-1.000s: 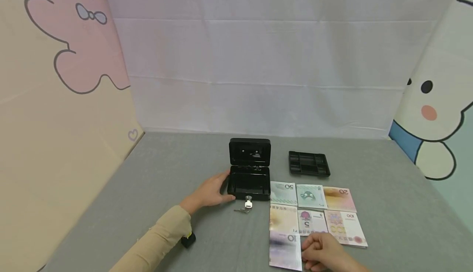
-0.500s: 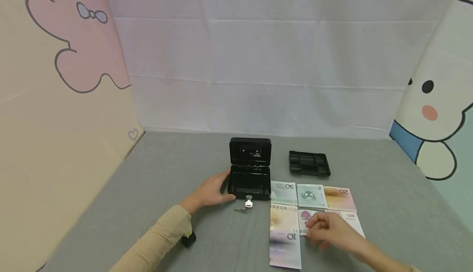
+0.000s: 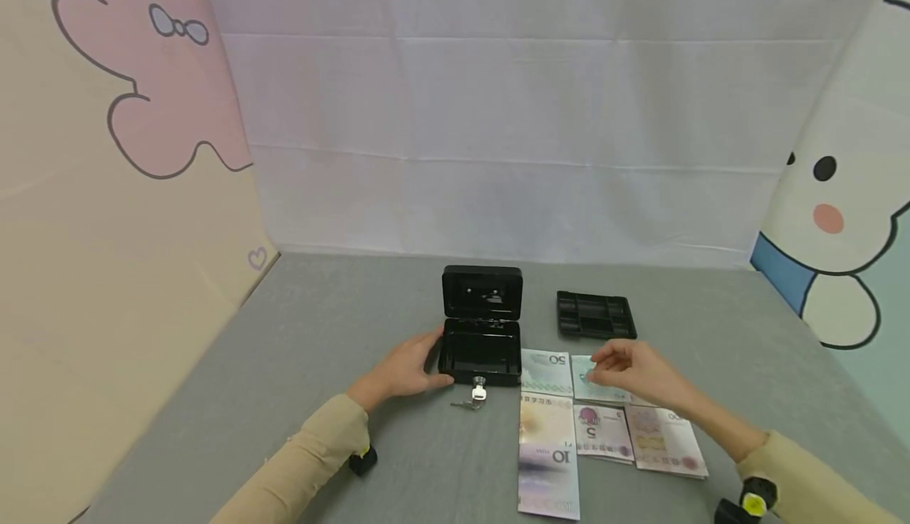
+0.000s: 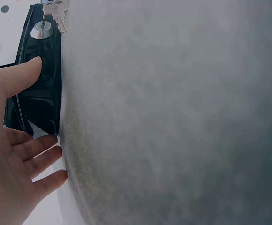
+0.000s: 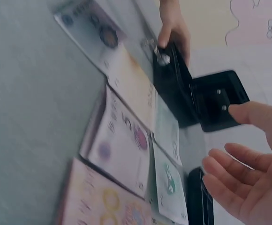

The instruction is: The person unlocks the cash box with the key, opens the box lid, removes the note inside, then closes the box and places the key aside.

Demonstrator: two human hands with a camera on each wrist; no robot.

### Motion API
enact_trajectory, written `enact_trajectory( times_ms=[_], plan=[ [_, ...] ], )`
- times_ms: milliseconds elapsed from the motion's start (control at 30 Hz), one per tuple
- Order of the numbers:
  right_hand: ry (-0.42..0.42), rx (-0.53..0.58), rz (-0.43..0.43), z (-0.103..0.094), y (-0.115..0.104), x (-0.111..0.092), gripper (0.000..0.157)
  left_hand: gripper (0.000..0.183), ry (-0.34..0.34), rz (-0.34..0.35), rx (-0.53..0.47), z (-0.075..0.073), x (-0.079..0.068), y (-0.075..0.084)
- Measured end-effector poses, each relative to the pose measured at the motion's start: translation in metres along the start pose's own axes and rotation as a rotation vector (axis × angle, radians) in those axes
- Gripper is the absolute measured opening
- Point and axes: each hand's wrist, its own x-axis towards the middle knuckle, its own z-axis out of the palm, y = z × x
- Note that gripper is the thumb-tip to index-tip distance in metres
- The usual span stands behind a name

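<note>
A black cash box (image 3: 515, 348) stands on the grey table with its lid (image 3: 481, 292) raised and its inside bare. My left hand (image 3: 401, 367) holds the box by its front left corner, thumb on the front face and fingers along the side. Keys (image 3: 479, 392) hang from the front lock. Over the banknotes, my right hand (image 3: 640, 370) has its thumb and fingers apart with nothing between them, as the right wrist view shows. Below it lies a green note (image 3: 581, 388); beside that are a 50 note (image 3: 546, 372) and a stack of 5 notes (image 3: 603, 433).
A black compartment tray (image 3: 596, 316) lies behind the notes, to the right of the box. Nearer the front are a 10 note (image 3: 547, 480), a yellowish note (image 3: 546, 417) and a stack of 100 notes (image 3: 668, 441). A white cloth (image 3: 498, 113) hangs behind the table.
My right hand has moved from beside the 10 note, across the 5 notes, to above the green note farther back. The left hand stays on the cash box.
</note>
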Motion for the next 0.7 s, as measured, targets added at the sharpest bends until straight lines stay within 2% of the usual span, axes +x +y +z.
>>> enact_trajectory(
  times_ms=[167,433,700],
  plan=[
    [0.08,-0.117,-0.038,-0.01,0.014,0.021,0.035,0.086,-0.002,-0.003,0.005,0.001,0.0,-0.001],
    [0.124,-0.264,-0.196,-0.024,0.046,0.053,0.034,0.086,0.002,0.003,0.001,0.0,-0.001,-0.002],
    [0.15,-0.32,-0.181,-0.031,0.066,0.069,0.03,0.086,-0.003,0.002,0.018,0.003,0.001,-0.002]
  ],
)
